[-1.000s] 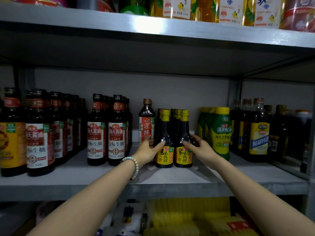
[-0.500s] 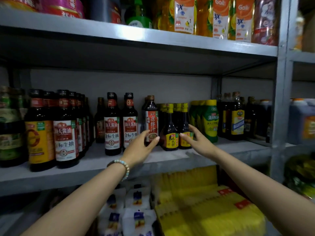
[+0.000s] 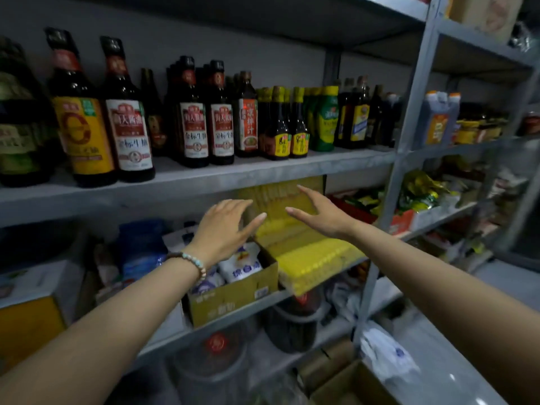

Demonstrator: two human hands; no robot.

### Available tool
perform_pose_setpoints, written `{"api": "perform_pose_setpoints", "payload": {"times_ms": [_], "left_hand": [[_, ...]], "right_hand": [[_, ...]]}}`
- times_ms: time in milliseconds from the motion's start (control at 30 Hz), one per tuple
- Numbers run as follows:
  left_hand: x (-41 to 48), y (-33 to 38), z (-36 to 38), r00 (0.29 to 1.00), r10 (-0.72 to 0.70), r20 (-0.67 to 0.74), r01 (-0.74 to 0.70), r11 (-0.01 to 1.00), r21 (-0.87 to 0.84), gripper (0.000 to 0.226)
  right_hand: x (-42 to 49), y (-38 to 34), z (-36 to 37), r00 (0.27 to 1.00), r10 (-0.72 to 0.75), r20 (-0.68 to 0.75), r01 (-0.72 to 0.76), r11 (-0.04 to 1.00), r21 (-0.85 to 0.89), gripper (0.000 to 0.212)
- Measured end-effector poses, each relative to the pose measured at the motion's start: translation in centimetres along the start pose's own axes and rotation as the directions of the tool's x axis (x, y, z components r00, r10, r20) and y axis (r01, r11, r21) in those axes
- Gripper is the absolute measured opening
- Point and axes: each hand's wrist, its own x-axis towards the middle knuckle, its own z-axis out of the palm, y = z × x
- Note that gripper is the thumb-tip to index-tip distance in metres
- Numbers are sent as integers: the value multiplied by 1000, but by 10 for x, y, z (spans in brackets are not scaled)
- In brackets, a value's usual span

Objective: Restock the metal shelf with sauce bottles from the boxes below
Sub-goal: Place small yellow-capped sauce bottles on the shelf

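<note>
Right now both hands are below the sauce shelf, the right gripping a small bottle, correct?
No: the head view shows the right hand open, holding nothing. It and the left hand are below the sauce shelf.

Dim, dark picture with soft blur.
The bottles (image 3: 128, 124) on the left look smeared and lean outward. The post (image 3: 410, 112) slants near the edge. Dark shadow lies under the shelf (image 3: 204, 182). A small shine shows on the floor (image 3: 453, 378), near right.

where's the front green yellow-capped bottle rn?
Head view, right of centre on the grey metal shelf: the green plastic bottle with a yellow cap stands between the small dark yellow-labelled bottles and a dark blue-labelled bottle.
</note>
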Motion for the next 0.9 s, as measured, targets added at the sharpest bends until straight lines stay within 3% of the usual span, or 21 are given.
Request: {"api": "perform_pose_setpoints", "payload": {"times_ms": [233, 400, 500, 700, 800, 900], "left_hand": [[-63, 7, 51, 984, -71, 164, 75, 997, -16, 85], [-112, 9, 108, 942, -161, 295, 172, 985, -12, 76], [-152, 10, 150, 889, -207, 409, 230, 973, -7, 65], [-234, -6, 227, 769, -259, 585, 318, 948, 2, 61], [-269, -27, 270, 701, -291, 651, 413, 910, -38, 58], [-310, -58, 322, 635, -328, 700, 491, 870, -38, 79]], "right_hand": [[-64, 20, 34, 981, 90, 172, -80, 995, -63, 81], [-106, 56, 81, 929, 136, 345, -164, 985, 54, 77], [-136, 89, 122, 896, 191, 402, -243, 967, 81, 72], [-198, 149, 209, 762, 307, 570, -455, 881, 133, 76], [-219, 174, 252, 714, 392, 580, -557, 820, 132, 78], [-242, 196, 303, 702, 454, 548, -597, 795, 106, 73]]}}
